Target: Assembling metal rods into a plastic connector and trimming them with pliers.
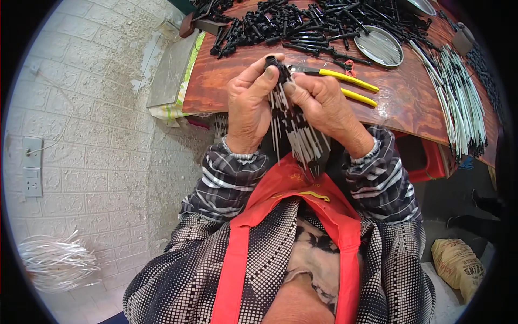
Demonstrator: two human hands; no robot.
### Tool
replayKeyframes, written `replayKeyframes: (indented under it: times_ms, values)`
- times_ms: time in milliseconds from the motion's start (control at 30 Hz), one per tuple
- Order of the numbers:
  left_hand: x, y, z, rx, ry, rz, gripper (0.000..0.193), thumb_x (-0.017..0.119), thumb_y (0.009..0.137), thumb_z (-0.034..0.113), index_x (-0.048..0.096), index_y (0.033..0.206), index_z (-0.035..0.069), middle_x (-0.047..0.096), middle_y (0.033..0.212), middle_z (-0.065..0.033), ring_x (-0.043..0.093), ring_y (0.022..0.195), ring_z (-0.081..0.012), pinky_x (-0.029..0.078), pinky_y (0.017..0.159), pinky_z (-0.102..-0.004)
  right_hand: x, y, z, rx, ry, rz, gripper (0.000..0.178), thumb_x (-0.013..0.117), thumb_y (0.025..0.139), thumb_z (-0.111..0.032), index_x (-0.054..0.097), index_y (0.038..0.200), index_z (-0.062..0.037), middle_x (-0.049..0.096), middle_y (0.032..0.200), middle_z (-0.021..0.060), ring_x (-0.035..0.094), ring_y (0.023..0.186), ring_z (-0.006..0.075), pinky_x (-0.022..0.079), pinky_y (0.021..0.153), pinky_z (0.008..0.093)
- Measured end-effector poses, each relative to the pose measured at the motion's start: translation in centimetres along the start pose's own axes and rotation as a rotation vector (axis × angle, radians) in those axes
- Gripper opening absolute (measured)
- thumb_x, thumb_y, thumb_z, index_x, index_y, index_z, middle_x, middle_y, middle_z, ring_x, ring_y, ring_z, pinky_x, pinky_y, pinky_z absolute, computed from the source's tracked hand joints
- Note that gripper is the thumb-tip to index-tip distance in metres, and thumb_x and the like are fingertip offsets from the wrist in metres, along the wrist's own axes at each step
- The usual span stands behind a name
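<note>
In front of my chest, over the table's near edge, my left hand [251, 100] is closed on the black top of a bundle of thin black-and-white rods [302, 135]. A black ring-shaped plastic end [271, 61] sticks up between its thumb and fingers. My right hand [329, 102] pinches the same bundle just below, with the thumb pressed against the fingers. The rods hang down from both hands, their white ends fanned out. What lies under the fingertips is hidden. Just beyond my right hand lie pliers with yellow handles [350, 81].
Black plastic parts [302, 27] are heaped along the far side of the wooden table [216, 86]. A round metal dish [379, 47] holds thin pieces. White tubes [458, 102] lie bundled at the right. A wall [97, 140] stands at left; a sack [457, 264] rests at lower right.
</note>
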State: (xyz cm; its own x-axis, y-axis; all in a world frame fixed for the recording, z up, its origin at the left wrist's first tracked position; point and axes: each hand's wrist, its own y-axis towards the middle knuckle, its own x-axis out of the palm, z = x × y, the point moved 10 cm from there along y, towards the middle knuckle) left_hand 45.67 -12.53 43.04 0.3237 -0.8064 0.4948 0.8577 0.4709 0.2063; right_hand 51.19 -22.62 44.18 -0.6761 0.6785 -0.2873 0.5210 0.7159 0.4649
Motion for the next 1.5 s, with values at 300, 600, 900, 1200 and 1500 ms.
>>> replayKeyframes:
  times_ms: [300,600,900,1200,1500]
  values:
    - [-0.1,-0.7,-0.2,-0.118,0.071,-0.179,0.038,0.058,0.096,0.020,0.054,0.123,-0.005,0.065,0.107,-0.0141,0.063,0.103,-0.0253,0.050,0.093,-0.0369,0.9,-1.3,1.1,0.077,0.239,0.043,0.020,0.061,0.092,-0.015,0.065,0.084,0.0031,0.060,0.067,0.0010,0.051,0.059,0.0083,0.042,0.054,0.0242]
    - [-0.9,-1.3,-0.3,-0.067,-0.091,-0.039,0.028,0.060,0.094,0.012,0.060,0.117,-0.004,0.068,0.102,-0.0158,0.066,0.095,-0.0234,0.054,0.086,-0.0333,1.3,-1.9,1.9,0.254,0.395,0.060,0.021,0.064,0.092,-0.016,0.066,0.082,0.0018,0.063,0.070,-0.0039,0.053,0.058,0.0017,0.041,0.046,0.0168]
    - [-1.9,-1.4,-0.5,-0.002,0.034,-0.046,0.036,0.058,0.095,0.023,0.055,0.118,-0.006,0.066,0.105,-0.0187,0.063,0.104,-0.0346,0.050,0.094,-0.0425,0.2,-1.6,-1.4,-0.023,-0.076,0.171,0.019,0.063,0.088,-0.010,0.059,0.075,0.0029,0.054,0.060,0.0110,0.052,0.050,0.0142,0.041,0.046,0.0303]
    - [-2.2,-1.3,-0.8,-0.019,0.004,-0.017,0.039,0.058,0.095,0.023,0.054,0.120,-0.007,0.067,0.105,-0.0164,0.065,0.101,-0.0303,0.051,0.092,-0.0382,0.5,-2.0,-2.8,-0.129,-0.256,0.279,0.008,0.057,0.089,-0.005,0.059,0.088,0.0022,0.057,0.071,0.0196,0.057,0.064,0.0387,0.044,0.055,0.0413]
    - [-2.1,-1.4,-0.8,-0.017,-0.045,-0.035,0.039,0.058,0.095,0.022,0.054,0.120,-0.007,0.066,0.105,-0.0156,0.065,0.099,-0.0247,0.052,0.089,-0.0338,0.7,-1.6,-1.7,-0.133,-0.229,0.137,0.011,0.055,0.090,-0.005,0.058,0.097,0.0020,0.060,0.082,0.0201,0.060,0.072,0.0394,0.047,0.059,0.0425]
